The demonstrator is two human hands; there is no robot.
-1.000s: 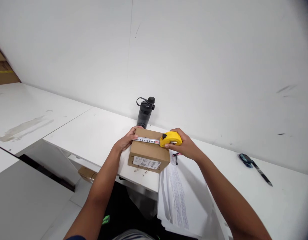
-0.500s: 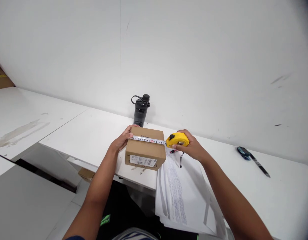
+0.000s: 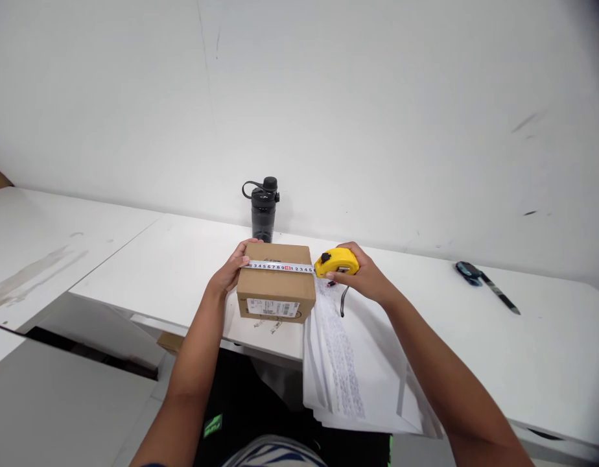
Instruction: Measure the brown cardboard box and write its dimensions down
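Observation:
A brown cardboard box (image 3: 276, 285) with a white printed label (image 3: 273, 307) on its near face sits at the table's front edge. My left hand (image 3: 229, 271) grips its left side, the thumb pressing the end of the tape blade (image 3: 280, 267) against the top. That white numbered blade runs straight across the box to the right edge. There, my right hand (image 3: 366, 275) is closed around the yellow tape measure (image 3: 339, 261). A dark wrist strap (image 3: 343, 302) dangles below the case. The tip of the blade is hidden under my left thumb.
Behind the box a dark shaker bottle (image 3: 264, 211) stands near the wall. Stacked papers (image 3: 377, 383) overhang the front edge, with a red-and-black pen (image 3: 331, 283) partly visible. A dark tool with a long pointed strip (image 3: 498, 292) lies at the right. A gap separates the grey surface (image 3: 61, 395) at left.
The whole view has shifted slightly, so the box, bottle and hands appear a little further left. Both hands keep their hold, and the blade still lies across the box.

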